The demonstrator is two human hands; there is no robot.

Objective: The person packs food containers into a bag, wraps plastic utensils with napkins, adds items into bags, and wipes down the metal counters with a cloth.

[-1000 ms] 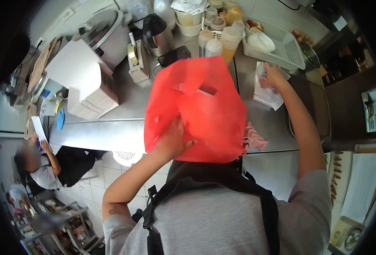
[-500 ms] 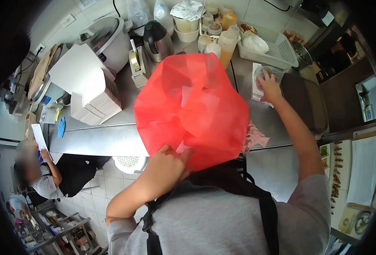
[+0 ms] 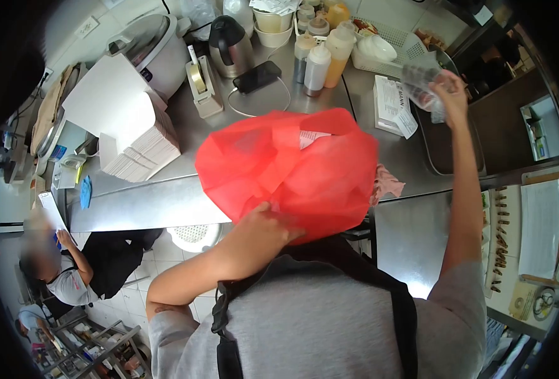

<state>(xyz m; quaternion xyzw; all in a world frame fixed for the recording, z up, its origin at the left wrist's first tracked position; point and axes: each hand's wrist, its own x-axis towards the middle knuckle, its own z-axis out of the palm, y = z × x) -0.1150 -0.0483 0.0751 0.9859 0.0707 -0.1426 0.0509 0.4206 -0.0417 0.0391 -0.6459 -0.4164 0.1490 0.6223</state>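
A red bag (image 3: 317,161) rests at the near edge of the steel counter, its top bunched, with a printed paper (image 3: 312,138) showing at its opening. My left hand (image 3: 264,227) is closed on the near side of the bag. Up at the right, my right hand (image 3: 449,95) grips a clear plastic item (image 3: 420,82) above a dark tray (image 3: 444,148). Printed papers (image 3: 393,104) lie on the counter just left of that tray. A pink cloth (image 3: 388,183) sticks out beside the bag's right side.
White folded boxes (image 3: 137,132) are stacked at the left, near a tape dispenser (image 3: 204,88). Behind the bag are a phone (image 3: 257,77) with its cable, a kettle (image 3: 230,47) and squeeze bottles (image 3: 317,66). A person (image 3: 71,271) holding papers is at the far left.
My right hand has lifted the clear plastic off the papers and moved right with it. The red bag's top has sunk toward me, uncovering the phone. My left hand stays at the bag.
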